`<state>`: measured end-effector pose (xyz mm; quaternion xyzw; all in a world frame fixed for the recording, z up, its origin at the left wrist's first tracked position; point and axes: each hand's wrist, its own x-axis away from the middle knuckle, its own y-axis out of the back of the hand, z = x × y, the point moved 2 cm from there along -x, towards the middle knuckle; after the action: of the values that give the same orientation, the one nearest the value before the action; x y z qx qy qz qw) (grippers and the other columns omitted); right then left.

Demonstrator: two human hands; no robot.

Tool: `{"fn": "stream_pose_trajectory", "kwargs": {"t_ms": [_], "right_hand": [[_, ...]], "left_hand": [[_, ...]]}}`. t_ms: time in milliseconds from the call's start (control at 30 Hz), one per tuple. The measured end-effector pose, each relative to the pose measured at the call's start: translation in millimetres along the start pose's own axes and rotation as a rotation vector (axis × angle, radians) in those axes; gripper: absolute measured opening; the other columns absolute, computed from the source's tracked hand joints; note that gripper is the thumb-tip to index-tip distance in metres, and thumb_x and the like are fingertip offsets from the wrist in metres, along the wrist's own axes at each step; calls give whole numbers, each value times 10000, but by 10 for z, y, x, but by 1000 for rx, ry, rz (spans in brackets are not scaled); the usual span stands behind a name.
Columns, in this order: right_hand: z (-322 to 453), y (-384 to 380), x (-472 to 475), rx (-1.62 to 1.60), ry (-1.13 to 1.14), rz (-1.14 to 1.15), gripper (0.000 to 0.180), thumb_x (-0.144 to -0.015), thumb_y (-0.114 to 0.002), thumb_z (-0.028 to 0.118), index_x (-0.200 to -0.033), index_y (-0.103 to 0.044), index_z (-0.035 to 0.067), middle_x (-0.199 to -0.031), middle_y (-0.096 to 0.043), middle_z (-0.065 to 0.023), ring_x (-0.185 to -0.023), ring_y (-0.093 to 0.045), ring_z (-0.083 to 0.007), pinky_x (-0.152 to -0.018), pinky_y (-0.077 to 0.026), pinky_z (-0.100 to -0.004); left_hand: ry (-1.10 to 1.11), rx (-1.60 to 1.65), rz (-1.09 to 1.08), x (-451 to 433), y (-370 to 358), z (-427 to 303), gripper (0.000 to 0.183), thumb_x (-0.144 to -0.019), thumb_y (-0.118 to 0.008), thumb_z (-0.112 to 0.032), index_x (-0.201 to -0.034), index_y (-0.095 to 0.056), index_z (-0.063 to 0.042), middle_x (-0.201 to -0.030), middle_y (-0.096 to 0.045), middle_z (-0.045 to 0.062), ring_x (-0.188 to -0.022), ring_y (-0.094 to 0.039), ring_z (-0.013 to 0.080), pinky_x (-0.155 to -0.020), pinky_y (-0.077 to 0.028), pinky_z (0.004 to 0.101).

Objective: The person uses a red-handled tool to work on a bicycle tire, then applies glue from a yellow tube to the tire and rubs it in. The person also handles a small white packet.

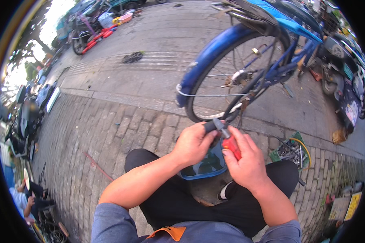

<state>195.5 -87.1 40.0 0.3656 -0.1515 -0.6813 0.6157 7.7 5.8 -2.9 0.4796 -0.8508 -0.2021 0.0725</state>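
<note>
My left hand (193,144) grips a black rubber inner tube (210,127) near the bottom of a blue bicycle's rear wheel (194,104). In my right hand (246,158) is a red-handled tool (231,145) with a grey, rounded metal head, lying against or just over the tube; its exact kind cannot be told. The tube seems to run up towards the wheel, and my fingers hide part of it. Below both hands, between my knees, stands a basin of water (203,174) with a blue rim, partly covered by my hands.
A green tray (298,136) of sockets and metal tools lies by my right knee, with a yellow hose or cord (308,152) at its edge. A reddish rod (97,165) lies on the paving at left. Parked scooters (337,66) stand at right; a seated person (27,200) is at lower left.
</note>
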Motion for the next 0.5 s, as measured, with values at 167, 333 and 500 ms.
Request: {"fn": "stream_pose_trajectory", "kwargs": {"t_ms": [167,333,500], "right_hand": [[55,36,75,-26,-102,32,623,-946,-721,46,-1551,-580,0,-1255,-686,-244,-1143,-687,-460,-1000,-557,-505],[156,-28,133,19,-98,66,601,-968,-682,61,-1554,-578,-16,-1378,-680,-254,-1264,-672,-440,-1122,-513,-498],[49,91,96,42,-64,6,632,-946,-726,62,-1556,-575,-3,-1257,-682,-251,-1144,-684,-461,-1013,-551,-516]], "left_hand": [[-143,-168,-13,-66,-48,72,258,-1054,-710,-148,-1287,-760,-52,-1083,-763,189,-1030,-748,422,-890,-597,500],[-131,-109,-33,80,-94,166,249,-1090,-656,-163,-1299,-740,-58,-1079,-742,187,-1037,-733,418,-910,-580,503],[-207,-73,-63,-29,-100,114,195,-1088,-677,-175,-1218,-742,-46,-1020,-721,197,-980,-726,422,-861,-577,495]]}}
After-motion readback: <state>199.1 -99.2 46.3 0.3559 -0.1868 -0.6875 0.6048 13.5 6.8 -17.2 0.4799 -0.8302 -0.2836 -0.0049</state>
